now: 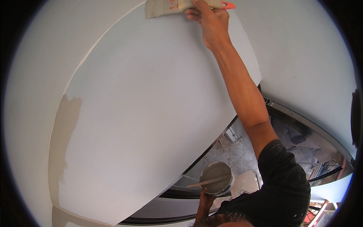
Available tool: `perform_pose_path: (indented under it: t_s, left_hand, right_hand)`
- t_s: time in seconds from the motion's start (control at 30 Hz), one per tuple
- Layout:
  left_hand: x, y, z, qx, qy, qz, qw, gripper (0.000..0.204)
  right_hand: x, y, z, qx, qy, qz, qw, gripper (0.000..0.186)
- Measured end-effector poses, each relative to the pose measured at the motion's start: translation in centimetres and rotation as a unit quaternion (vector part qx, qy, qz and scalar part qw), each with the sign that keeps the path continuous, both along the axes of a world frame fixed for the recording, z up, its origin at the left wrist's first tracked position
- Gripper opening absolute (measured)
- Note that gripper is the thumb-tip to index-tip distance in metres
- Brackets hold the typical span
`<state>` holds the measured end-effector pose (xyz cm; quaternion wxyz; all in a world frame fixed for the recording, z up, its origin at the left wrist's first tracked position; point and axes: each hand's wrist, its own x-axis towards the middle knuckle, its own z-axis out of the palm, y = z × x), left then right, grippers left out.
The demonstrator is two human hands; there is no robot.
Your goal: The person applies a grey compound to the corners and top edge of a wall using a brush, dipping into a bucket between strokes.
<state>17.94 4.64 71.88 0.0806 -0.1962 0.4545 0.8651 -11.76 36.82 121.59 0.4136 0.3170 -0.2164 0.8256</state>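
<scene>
My right hand is raised at the top of the view, its fingers closed round the handle of a wide paintbrush. The brush has an orange handle tip, and its pale bristles point left against the white panel. Lower down, my left hand grips the side of a paint bucket. Greyish paint fills part of it. Across its mouth lies a thin wooden stick. How the left fingers wrap the bucket is partly hidden.
A strip of beige-grey paint runs along the panel's left edge, beside a pale wall. Dark metal framing crosses at the right. Beneath lies a marble-patterned floor with a pale board.
</scene>
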Motion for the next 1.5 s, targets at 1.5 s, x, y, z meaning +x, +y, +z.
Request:
perform_pose_path:
  t_s: [1.5]
  left_hand:
    - [0.0,0.6,0.6,0.003,0.008,0.001,1.000,0.076]
  right_hand:
    - [1.0,0.7,0.1,-0.015,-0.015,0.018,1.000,0.020]
